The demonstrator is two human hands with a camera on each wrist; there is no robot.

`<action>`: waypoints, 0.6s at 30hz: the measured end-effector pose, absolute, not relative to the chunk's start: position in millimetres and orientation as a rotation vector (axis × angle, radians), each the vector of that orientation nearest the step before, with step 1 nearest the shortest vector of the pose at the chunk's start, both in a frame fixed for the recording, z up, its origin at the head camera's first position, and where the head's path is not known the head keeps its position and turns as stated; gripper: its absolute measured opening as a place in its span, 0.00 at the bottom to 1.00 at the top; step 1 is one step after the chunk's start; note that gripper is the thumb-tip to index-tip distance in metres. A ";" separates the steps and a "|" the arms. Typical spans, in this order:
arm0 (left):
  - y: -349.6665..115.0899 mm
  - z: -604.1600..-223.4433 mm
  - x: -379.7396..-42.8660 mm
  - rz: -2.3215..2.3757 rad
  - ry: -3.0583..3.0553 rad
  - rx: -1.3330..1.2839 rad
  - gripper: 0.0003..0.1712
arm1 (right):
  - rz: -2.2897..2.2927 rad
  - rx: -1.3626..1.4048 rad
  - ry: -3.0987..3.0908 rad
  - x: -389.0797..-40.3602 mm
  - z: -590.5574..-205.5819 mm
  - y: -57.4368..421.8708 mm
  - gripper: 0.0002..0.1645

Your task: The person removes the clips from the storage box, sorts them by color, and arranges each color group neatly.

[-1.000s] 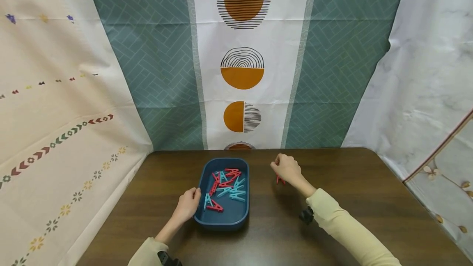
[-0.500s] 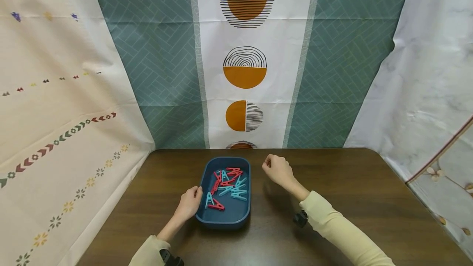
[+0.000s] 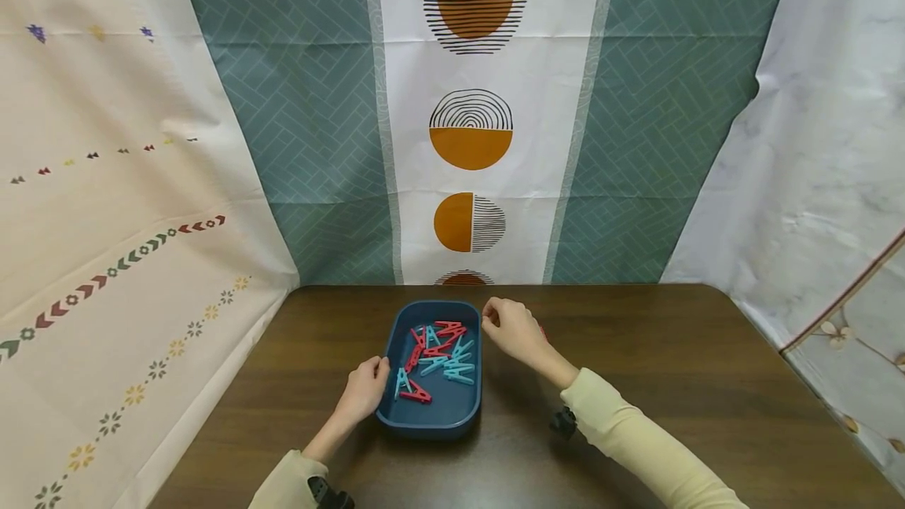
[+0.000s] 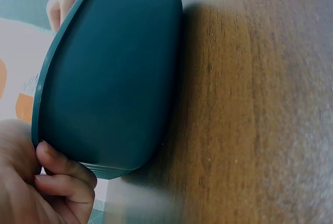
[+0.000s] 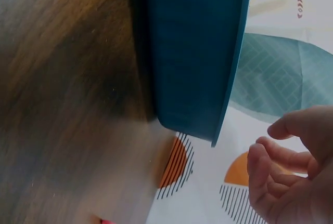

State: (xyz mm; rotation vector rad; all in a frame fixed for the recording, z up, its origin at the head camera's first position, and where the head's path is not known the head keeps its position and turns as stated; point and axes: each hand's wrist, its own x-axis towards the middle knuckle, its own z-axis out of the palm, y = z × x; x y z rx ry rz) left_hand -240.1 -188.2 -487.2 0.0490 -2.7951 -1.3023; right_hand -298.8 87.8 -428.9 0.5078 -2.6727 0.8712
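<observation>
Right hand [image 3: 514,330], loosely bent and seemingly empty, is just beside the box [image 3: 431,424]; left hand [image 3: 364,389] grips it. Red pegs [image 3: 422,396] and blue pegs [image 3: 440,362] lie inside; outside, one red piece [image 3: 543,331] shows; work seems unfinished.

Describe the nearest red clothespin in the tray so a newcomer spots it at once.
On the dark wooden table, find the blue tray whose rim the left hand grips. Inside, toward its near end, a red clothespin lies just right of a light-blue clothespin. Of all the red ones in the tray, it sits closest to the near wall.
</observation>
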 end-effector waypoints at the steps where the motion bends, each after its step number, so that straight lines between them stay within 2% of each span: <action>1: -188.0 -487.1 -240.1 -1.305 -2.798 0.052 0.19 | 0.876 0.522 -2.673 -298.7 -428.7 86.3 0.02; 18: -188.6 -488.0 -241.3 -1.315 -2.801 0.065 0.19 | 0.813 0.749 -2.759 -297.1 -435.0 57.9 0.05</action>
